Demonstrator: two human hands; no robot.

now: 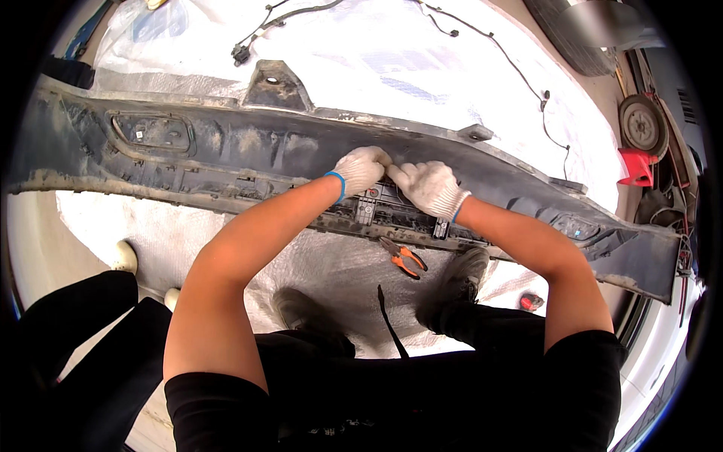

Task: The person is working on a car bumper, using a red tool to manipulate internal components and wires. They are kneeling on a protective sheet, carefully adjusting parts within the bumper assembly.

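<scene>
A long, dirty dark-grey car bumper [316, 147] lies across in front of me with its inner side up. My left hand [362, 169], in a white knitted glove with a blue cuff, is closed near the middle of the bumper. Close beside it, my right hand [429, 186], gloved alike, has its fingers bent in towards the left fingertips. What the fingertips grip is hidden. Just below both hands, a black plastic bracket [367, 209] sits along the bumper's near edge. Pliers with orange-and-black handles [404, 258] lie on the sheet between my feet and the bumper.
White sheeting [376, 68] covers the floor, with a black wiring harness [503, 50] on the far part. At the far right are a tyre [576, 41], a small wheel [643, 126] and a red object [637, 167]. Another person's legs [98, 324] stand at left.
</scene>
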